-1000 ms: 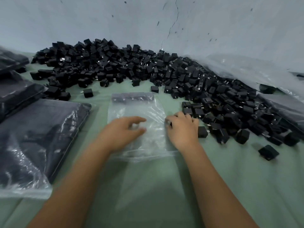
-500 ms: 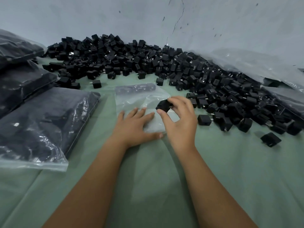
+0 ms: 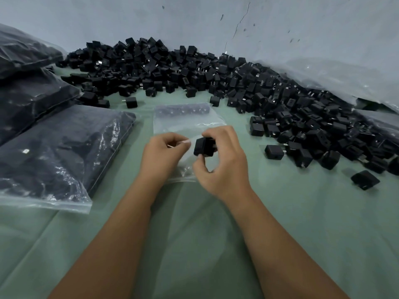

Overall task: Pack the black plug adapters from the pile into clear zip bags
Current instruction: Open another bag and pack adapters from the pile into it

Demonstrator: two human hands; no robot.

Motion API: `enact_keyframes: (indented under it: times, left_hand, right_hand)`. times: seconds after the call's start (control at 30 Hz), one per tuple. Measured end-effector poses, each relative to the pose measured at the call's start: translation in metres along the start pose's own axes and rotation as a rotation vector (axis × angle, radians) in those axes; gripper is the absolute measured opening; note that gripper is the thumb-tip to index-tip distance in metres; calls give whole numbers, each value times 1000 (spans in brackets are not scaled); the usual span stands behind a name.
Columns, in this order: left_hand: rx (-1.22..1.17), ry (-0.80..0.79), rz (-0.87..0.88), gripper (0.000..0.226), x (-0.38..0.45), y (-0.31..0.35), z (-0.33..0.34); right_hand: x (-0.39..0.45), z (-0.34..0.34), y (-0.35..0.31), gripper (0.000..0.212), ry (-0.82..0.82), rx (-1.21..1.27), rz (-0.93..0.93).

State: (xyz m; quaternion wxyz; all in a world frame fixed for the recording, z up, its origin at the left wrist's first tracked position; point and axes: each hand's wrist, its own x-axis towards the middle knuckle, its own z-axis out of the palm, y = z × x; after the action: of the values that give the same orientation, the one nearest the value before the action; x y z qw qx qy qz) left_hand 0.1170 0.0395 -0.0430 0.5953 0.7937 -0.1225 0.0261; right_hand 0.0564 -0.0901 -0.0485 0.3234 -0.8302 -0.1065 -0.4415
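A clear zip bag (image 3: 185, 121) lies flat on the green cloth in the middle, with a row of black adapters showing through its far end. My left hand (image 3: 160, 156) pinches the bag's near edge between thumb and fingers and lifts it. My right hand (image 3: 224, 160) holds one black plug adapter (image 3: 203, 147) in its fingertips, just right of the left hand's pinch, above the bag. A large pile of black plug adapters (image 3: 216, 76) stretches from the far left round to the right.
Filled zip bags of adapters (image 3: 60, 152) lie stacked at the left. Crumpled clear plastic (image 3: 336, 78) rests against the wall at the right. Loose adapters (image 3: 364, 180) lie scattered on the green cloth (image 3: 302, 223) at the right.
My right hand picked an adapter from the pile's edge and brought it over the bag. My left hand went from lying flat on the bag to pinching its near edge.
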Motion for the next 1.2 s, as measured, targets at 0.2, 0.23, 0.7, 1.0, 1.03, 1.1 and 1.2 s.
enact_keyframes:
  times: [0.2,0.23,0.7,1.0,1.03,1.1,1.2]
  left_hand:
    - [-92,37,96,5,-4,8,-3]
    - [-105,11,139,3,-5,10,-3]
    - [148,307,-132,29,13,-18,-20]
    - [345,195,-191,37,15,-15,-19]
    - [359,198,-188,39,15,-15,-19]
    - [381,205,-185,41,17,-16,-18]
    - [412,207,-181,41,21,-21,-18]
  right_hand:
    - [2,5,-1,28,-317,-468,24]
    - [2,8,1,29,-404,-522,80]
    - [4,10,4,11,-467,-202,417]
    - [-1,-2,4,19,-535,-264,316]
    - [-3,-1,5,28,-548,-258,287]
    - [-5,1,4,36,-614,-286,266]
    - [-4,2,5,37,-618,-246,274]
